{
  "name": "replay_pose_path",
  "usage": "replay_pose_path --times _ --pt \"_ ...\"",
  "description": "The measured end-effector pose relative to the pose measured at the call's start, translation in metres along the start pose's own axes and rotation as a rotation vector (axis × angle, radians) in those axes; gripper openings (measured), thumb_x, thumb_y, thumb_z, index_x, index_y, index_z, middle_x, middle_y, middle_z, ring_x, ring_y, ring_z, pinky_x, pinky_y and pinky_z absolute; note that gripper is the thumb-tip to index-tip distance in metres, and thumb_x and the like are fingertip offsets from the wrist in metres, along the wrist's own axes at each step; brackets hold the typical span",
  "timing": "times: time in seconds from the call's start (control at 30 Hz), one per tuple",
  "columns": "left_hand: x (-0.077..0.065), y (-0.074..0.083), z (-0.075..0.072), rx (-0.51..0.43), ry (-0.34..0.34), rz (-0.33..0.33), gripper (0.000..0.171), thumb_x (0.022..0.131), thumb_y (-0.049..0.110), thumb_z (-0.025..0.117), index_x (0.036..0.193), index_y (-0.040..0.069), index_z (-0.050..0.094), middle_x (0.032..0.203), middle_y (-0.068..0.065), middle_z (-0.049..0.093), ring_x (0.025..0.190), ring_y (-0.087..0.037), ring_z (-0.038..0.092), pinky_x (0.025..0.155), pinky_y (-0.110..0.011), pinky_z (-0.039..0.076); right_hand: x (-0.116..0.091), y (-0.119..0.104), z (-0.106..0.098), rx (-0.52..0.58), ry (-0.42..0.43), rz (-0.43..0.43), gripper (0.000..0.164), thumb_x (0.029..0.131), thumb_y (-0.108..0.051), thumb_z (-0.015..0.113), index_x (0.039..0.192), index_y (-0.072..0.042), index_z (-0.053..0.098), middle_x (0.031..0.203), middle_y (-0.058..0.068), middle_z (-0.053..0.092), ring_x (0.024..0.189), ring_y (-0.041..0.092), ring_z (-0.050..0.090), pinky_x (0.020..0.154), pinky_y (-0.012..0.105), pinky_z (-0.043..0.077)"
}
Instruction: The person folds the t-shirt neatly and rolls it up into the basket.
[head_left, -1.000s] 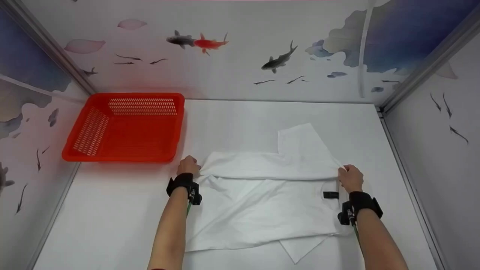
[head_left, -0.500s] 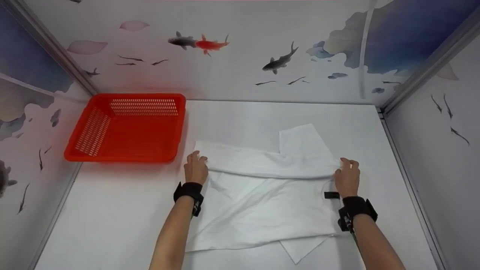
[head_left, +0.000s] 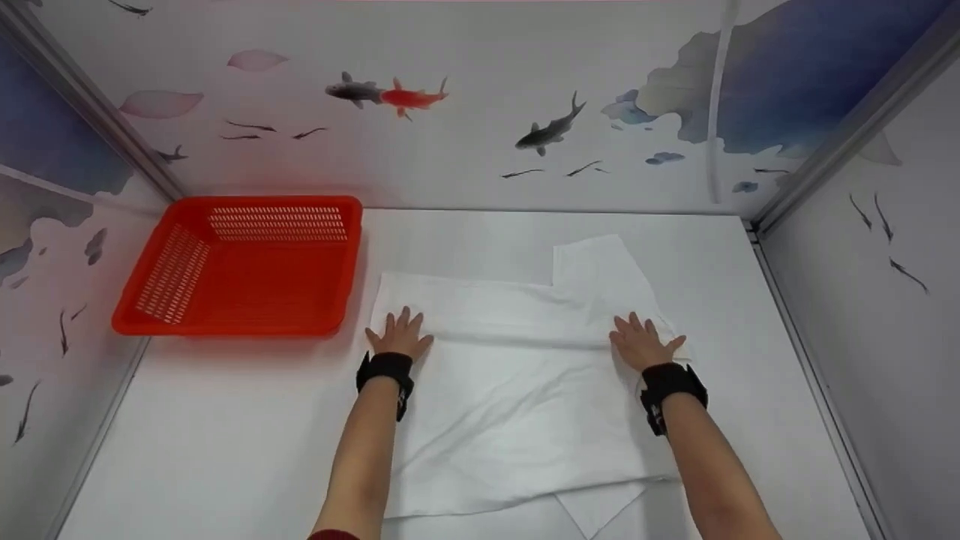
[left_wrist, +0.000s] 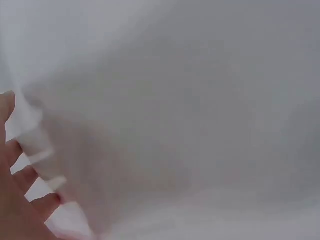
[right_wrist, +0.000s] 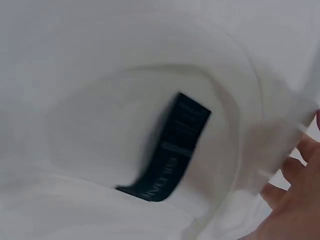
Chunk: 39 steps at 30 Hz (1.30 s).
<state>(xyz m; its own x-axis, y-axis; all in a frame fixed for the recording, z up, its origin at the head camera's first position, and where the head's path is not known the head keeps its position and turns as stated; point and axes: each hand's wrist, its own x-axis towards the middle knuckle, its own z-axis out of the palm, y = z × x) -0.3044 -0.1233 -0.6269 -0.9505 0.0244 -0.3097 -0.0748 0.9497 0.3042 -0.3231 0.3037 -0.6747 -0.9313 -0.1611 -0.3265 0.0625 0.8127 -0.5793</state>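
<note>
A white T-shirt (head_left: 525, 420) lies spread on the white table, its far side folded over in a long band (head_left: 480, 307). One sleeve (head_left: 600, 262) points away at the back right, and another corner (head_left: 600, 506) sticks out at the near side. My left hand (head_left: 400, 335), fingers spread, rests on the band's left end. On the right, my right hand (head_left: 643, 345) lies with spread fingers on the cloth by the collar. The right wrist view shows the round neckline and a dark neck label (right_wrist: 172, 155), which my right hand hides in the head view.
A red plastic basket (head_left: 232, 330) with slotted walls stands at the back left, close to my left hand. White panels printed with fish (head_left: 551, 135) enclose the table at the back and both sides.
Both hands gripped the fold's ends a second ago, then let go and now lie spread on the shirt. The band's left end has been laid out flatter. My right hand has shifted left.
</note>
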Motion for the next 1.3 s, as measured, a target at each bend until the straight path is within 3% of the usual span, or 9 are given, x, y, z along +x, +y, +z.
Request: replay_pose_path --times 0.03,0.1,0.27,0.37,0.57,0.7,0.8,1.07,1.3 --pt "0.0 0.002 -0.002 0.003 0.018 -0.002 0.053 0.092 0.034 0.049 0.138 0.013 0.037 0.147 -0.012 0.024 0.134 -0.035 0.017 0.099 -0.066 0.005 -0.012 -0.026 -0.01 -0.18 0.022 0.02 0.052 0.098 -0.036 0.027 0.143 -0.01 0.024 0.147 0.02 0.012 0.134 0.041 0.005 0.09 0.07 -0.013" --pt "-0.004 0.007 -0.003 0.012 0.089 0.02 0.05 0.091 0.032 0.051 0.135 0.011 0.042 0.143 -0.014 0.03 0.131 -0.035 0.023 0.099 -0.065 0.011 -0.028 -0.055 -0.015 -0.243 0.127 -0.008 0.044 0.097 -0.027 0.035 0.136 -0.006 0.038 0.141 0.023 0.029 0.128 0.044 0.021 0.093 0.071 0.001" --pt "-0.026 0.011 0.01 0.049 0.278 0.101 0.038 0.086 0.029 0.059 0.115 0.005 0.056 0.123 -0.017 0.047 0.11 -0.035 0.04 0.082 -0.054 0.035 -0.041 -0.068 0.006 -0.331 0.378 -0.084 0.028 0.091 -0.013 0.048 0.114 0.001 0.057 0.115 0.024 0.053 0.104 0.044 0.046 0.081 0.061 0.034" --pt "-0.035 0.006 0.016 0.028 0.218 0.102 0.04 0.084 0.03 0.061 0.116 0.007 0.055 0.124 -0.016 0.045 0.11 -0.035 0.039 0.08 -0.057 0.036 -0.044 -0.064 0.012 -0.307 0.319 -0.078 0.034 0.093 -0.019 0.045 0.12 0.0 0.053 0.123 0.024 0.048 0.109 0.044 0.042 0.081 0.064 0.032" --pt "-0.029 -0.012 0.014 -0.07 0.014 0.092 0.056 0.088 0.032 0.056 0.137 0.01 0.038 0.145 -0.016 0.023 0.132 -0.042 0.014 0.093 -0.069 0.016 -0.029 -0.06 -0.007 -0.135 0.014 -0.041 0.052 0.097 -0.029 0.035 0.14 -0.002 0.028 0.144 0.026 0.017 0.13 0.044 0.014 0.094 0.071 0.004" --pt "-0.026 -0.018 0.015 -0.162 0.022 0.12 0.055 0.09 0.029 0.053 0.139 0.01 0.036 0.147 -0.015 0.021 0.134 -0.039 0.01 0.098 -0.066 0.008 -0.025 -0.039 -0.021 0.023 0.015 -0.142 0.052 0.098 -0.028 0.032 0.144 -0.008 0.021 0.147 0.022 0.007 0.134 0.039 0.002 0.1 0.063 -0.004" --pt "-0.038 -0.023 0.015 -0.202 0.08 0.185 0.053 0.09 0.026 0.053 0.138 0.01 0.038 0.145 -0.015 0.026 0.134 -0.037 0.014 0.1 -0.064 0.008 -0.042 -0.031 -0.029 0.08 0.145 -0.179 0.047 0.096 -0.016 0.037 0.141 -0.003 0.027 0.145 0.025 0.015 0.132 0.041 0.011 0.103 0.058 0.006" --pt "-0.119 -0.055 0.032 -0.18 0.284 0.357 0.046 0.084 0.02 0.063 0.126 0.007 0.051 0.135 -0.016 0.042 0.128 -0.038 0.029 0.097 -0.064 0.02 -0.152 -0.016 -0.008 0.158 0.427 0.173 0.04 0.087 -0.003 0.043 0.125 0.012 0.042 0.121 0.033 0.043 0.112 0.044 0.04 0.092 0.051 0.033" --pt "-0.179 -0.078 0.065 -0.155 0.405 0.183 0.042 0.076 0.013 0.07 0.114 0.003 0.057 0.117 -0.019 0.048 0.112 -0.038 0.04 0.086 -0.055 0.036 -0.209 -0.02 0.042 0.299 0.524 0.538 0.039 0.084 -0.017 0.049 0.109 0.013 0.049 0.099 0.028 0.054 0.089 0.037 0.051 0.072 0.041 0.039"
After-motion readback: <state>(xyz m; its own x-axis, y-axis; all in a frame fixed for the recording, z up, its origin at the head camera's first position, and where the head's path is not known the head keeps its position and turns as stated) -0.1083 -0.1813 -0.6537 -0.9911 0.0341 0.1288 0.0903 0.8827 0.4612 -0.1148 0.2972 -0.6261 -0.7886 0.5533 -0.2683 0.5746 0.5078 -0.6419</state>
